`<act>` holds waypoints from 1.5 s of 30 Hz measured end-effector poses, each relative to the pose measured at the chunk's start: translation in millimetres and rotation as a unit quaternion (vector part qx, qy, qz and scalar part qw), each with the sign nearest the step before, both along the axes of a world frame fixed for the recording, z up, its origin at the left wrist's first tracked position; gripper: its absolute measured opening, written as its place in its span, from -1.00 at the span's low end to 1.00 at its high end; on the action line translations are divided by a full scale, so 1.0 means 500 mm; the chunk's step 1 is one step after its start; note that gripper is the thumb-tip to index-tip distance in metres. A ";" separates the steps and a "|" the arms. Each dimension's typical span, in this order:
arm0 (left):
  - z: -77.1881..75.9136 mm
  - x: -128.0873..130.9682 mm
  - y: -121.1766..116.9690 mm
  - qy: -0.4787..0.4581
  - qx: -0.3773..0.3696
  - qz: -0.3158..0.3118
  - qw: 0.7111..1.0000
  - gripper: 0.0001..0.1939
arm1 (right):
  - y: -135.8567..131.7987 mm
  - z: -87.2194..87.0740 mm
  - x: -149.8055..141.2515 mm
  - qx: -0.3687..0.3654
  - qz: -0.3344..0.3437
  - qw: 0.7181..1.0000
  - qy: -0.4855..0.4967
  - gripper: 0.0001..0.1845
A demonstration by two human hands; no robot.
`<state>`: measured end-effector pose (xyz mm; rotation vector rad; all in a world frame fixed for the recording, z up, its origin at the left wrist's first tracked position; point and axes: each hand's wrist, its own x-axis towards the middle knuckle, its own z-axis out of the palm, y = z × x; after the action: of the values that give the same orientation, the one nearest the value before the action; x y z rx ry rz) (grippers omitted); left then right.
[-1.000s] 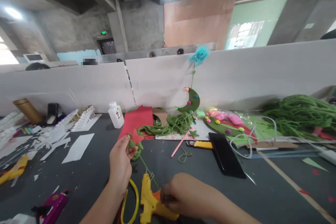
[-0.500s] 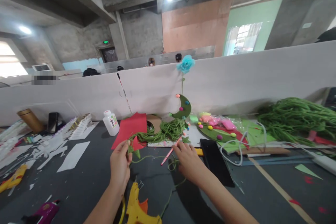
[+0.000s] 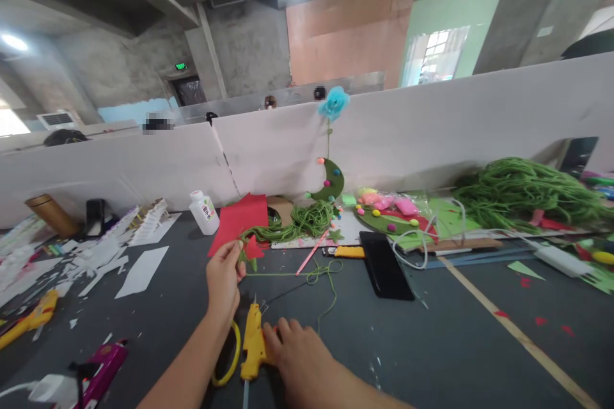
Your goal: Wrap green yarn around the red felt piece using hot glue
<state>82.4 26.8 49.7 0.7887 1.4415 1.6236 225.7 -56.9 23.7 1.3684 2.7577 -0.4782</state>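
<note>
My left hand (image 3: 224, 278) is closed in a pinch on green yarn (image 3: 268, 275), whose loose strand runs right across the table and curls into loops. Just past those fingertips are a small red triangle (image 3: 253, 246) and a bit of green felt; whether I touch them I cannot tell. My right hand (image 3: 300, 358) is closed at the handle side of a yellow hot glue gun (image 3: 252, 339), nozzle pointing away from me; its fingertips are partly hidden. Yellow-handled scissors (image 3: 233, 358) lie partly under my left forearm. A pink pencil (image 3: 311, 252) lies beyond the strand.
A yellow cutter (image 3: 350, 252) and a black phone (image 3: 386, 265) lie right of the yarn loops. Behind stand a white bottle (image 3: 204, 212), red paper (image 3: 235, 223), a green yarn bundle (image 3: 311, 220) and a green crescent (image 3: 330, 182) with pompoms. A purple tool (image 3: 103, 370) is at lower left.
My right hand has moved from beside the pencil back toward me and left, onto the glue gun. The glue gun now stands more upright in view. My left hand still pinches the yarn.
</note>
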 end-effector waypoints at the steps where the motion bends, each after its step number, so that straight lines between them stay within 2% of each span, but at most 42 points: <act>1: 0.009 -0.016 0.000 0.001 0.006 0.006 1.000 -0.63 | 0.002 0.000 0.015 -0.008 -0.003 1.000 0.005 -0.23; 4: 0.029 -0.058 0.004 -0.003 0.018 0.016 1.000 -0.63 | 0.009 0.004 0.062 -0.043 -0.003 0.999 0.033 -0.43; 7: 0.031 -0.078 0.007 -0.014 0.027 0.009 0.999 -0.63 | 0.009 0.008 0.085 -0.071 -0.020 0.995 0.061 -0.61; 10: 0.016 -0.082 0.005 -0.034 0.030 -0.006 0.999 -0.64 | 0.001 0.016 0.083 -0.074 -0.041 0.992 0.098 -0.58; 13: -0.004 -0.085 0.000 -0.055 0.033 -0.017 0.998 -0.66 | 0.009 0.037 0.080 -0.063 -0.054 0.988 0.130 -0.57; 16: -0.016 -0.092 -0.006 -0.074 0.047 -0.014 0.996 -0.78 | 0.048 0.072 0.092 -0.013 -0.101 0.984 0.143 -0.77; 19: -0.019 -0.095 -0.010 -0.088 0.068 -0.009 0.994 -0.81 | 0.088 0.100 0.104 0.093 -0.205 0.965 0.132 -0.63; 21: -0.019 -0.091 -0.012 -0.088 0.078 -0.011 0.993 -0.78 | 0.093 0.104 0.095 0.115 -0.222 0.962 0.105 -0.59; 24: -0.021 -0.076 -0.013 -0.075 0.080 -0.021 0.994 -0.78 | 0.062 0.085 0.050 0.040 -0.150 0.986 0.055 -0.75; 27: -0.031 -0.058 -0.017 -0.053 0.074 -0.041 0.995 -0.79 | 0.023 0.048 -0.008 -0.024 -0.070 0.997 0.020 -0.62; 30: -0.048 -0.052 -0.025 -0.022 0.057 -0.062 0.996 -0.79 | 0.013 0.021 -0.043 -0.050 -0.045 0.998 0.007 -0.55; 32: -0.060 -0.061 -0.028 0.006 0.041 -0.067 0.997 -0.79 | 0.023 0.021 -0.041 -0.069 -0.039 0.997 0.019 -0.54; 35: -0.073 -0.086 -0.024 0.048 0.017 -0.057 0.997 -0.80 | 0.046 0.044 -0.009 -0.118 -0.027 0.991 0.055 -0.62; 37: -0.077 -0.102 -0.018 0.068 0.001 -0.050 0.996 -0.80 | 0.060 0.066 0.017 -0.225 -0.027 0.967 0.115 -0.66; 38: -0.077 -0.106 -0.015 0.074 -0.008 -0.050 0.996 -0.79 | 0.066 0.075 0.027 -0.248 -0.023 0.959 0.138 -0.74; 41: -0.072 -0.104 -0.017 0.087 -0.032 -0.071 0.993 -0.80 | 0.069 0.088 0.040 -0.195 -0.078 0.944 0.255 -0.89; 45: -0.056 -0.075 -0.041 0.105 -0.065 -0.121 0.985 -0.81 | 0.051 0.064 0.025 -0.076 -0.170 0.897 0.402 -0.88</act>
<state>45.0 6.3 21.7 1.0392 1.5140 1.2800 238.3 -31.4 55.5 1.9571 2.8968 -1.5602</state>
